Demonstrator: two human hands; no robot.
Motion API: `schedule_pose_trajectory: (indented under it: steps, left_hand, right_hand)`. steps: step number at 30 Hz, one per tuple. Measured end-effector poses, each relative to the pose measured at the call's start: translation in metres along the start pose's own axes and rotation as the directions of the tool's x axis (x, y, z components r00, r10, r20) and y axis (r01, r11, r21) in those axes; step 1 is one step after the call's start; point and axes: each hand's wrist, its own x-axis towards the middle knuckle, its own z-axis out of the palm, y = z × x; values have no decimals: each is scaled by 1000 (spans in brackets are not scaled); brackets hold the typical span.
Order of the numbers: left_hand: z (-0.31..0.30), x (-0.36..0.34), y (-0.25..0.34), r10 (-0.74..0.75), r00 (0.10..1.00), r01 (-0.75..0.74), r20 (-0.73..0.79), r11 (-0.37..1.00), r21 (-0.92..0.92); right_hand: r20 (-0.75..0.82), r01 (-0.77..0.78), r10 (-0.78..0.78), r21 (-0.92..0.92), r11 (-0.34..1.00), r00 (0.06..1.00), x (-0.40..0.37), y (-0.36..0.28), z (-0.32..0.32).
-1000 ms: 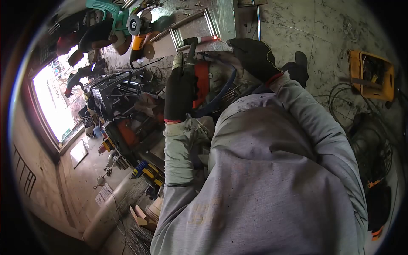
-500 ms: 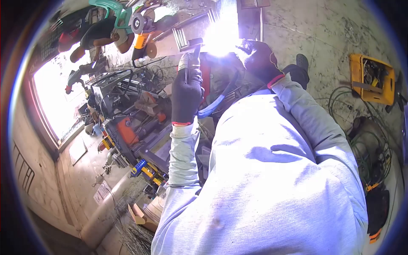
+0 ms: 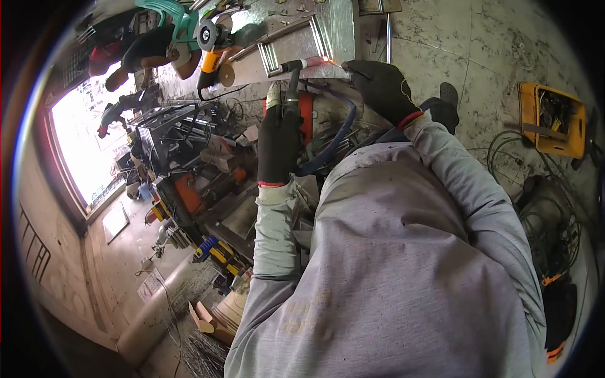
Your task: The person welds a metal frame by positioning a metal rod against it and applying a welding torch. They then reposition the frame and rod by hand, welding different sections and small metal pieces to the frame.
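Note:
My left hand (image 3: 278, 142), in a dark glove with a red cuff, is closed around the handle of a TIG welding torch (image 3: 293, 88). The torch head lies crosswise at the table's near edge, its pink nozzle pointing right towards a glowing orange spot on a metal frame (image 3: 320, 39) of shiny bars. Across from it, my gloved right hand (image 3: 381, 91) pinches a thin filler rod (image 3: 338, 64) whose tip reaches close to the glowing spot. A dark blue hose (image 3: 342, 131) curves below the torch.
A yellow angle grinder (image 3: 210, 58) rests on the metal worktable (image 3: 343, 31) at left. Scrap metal and tools crowd the left side. A yellow crate (image 3: 575, 135) and coiled cables (image 3: 504, 148) lie on the floor at right. Other people (image 3: 148, 53) are at upper left.
The dazzling white welding arc has gone out, leaving a small orange glow. The frame and torch nozzle now show clearly. Both hands have stayed almost in place.

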Motion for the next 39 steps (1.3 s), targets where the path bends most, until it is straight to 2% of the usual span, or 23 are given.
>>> schedule_pose_trajectory:
  steps: [10,13,14,15,16,18,19,20,21,23,24,26,27,29,32,35,39]
  left_hand:
    - [3,-2,0,36,999,-36,-13,999,41]
    - [6,-1,-5,70,996,-64,-50,990,123]
    - [9,-1,-7,115,990,-97,-76,973,211]
    - [10,-1,-11,162,982,-126,-98,946,298]
    - [10,5,-26,245,964,-206,-100,932,298]
    - [15,-1,-20,203,973,-170,-111,954,248]
    - [17,-3,-18,161,980,-136,-117,971,196]
    - [16,3,-28,165,980,-132,-114,957,257]
    - [13,4,-33,376,926,-347,-15,868,355]
    - [8,16,-55,441,896,-428,56,821,379]
    - [8,17,-59,441,896,-428,55,821,379]
    - [7,16,-59,364,930,-364,58,883,296]
    - [9,10,-42,364,930,-363,56,883,296]
    - [16,-4,-14,98,991,-83,-90,984,157]
    - [21,-8,-10,97,986,-83,-132,990,113]
    - [22,-9,-14,75,991,-69,-110,996,61]
    - [24,-13,-10,92,990,-82,-108,992,91]
  right_hand:
    - [-5,-16,16,-19,1000,1000,-1,2,1]
    - [-4,-21,21,-21,1000,1000,-1,1,0]
    - [2,-24,24,-35,999,1000,-1,0,-1]
    - [-83,260,-269,-108,960,960,-6,68,41]
    - [-77,275,-292,-177,945,953,-6,61,36]
    - [-68,291,-315,-243,925,947,-6,62,37]
    - [-70,245,-257,-146,959,964,-4,63,38]
    - [-65,194,-197,-47,980,978,-3,67,40]
    - [8,-28,28,-26,999,1000,-1,8,5]
    - [-11,282,-289,-184,942,957,0,12,5]
    - [-11,282,-289,-184,941,957,0,12,4]
    - [25,105,-103,-132,986,994,0,9,2]
    - [26,106,-104,-132,986,994,0,8,2]
    - [-3,13,-13,-19,1000,1000,0,9,4]
    - [-28,36,-37,-33,999,999,0,13,6]
    - [-54,65,-65,2,998,996,1,17,9]
    - [-42,24,-23,11,1000,999,-1,11,5]
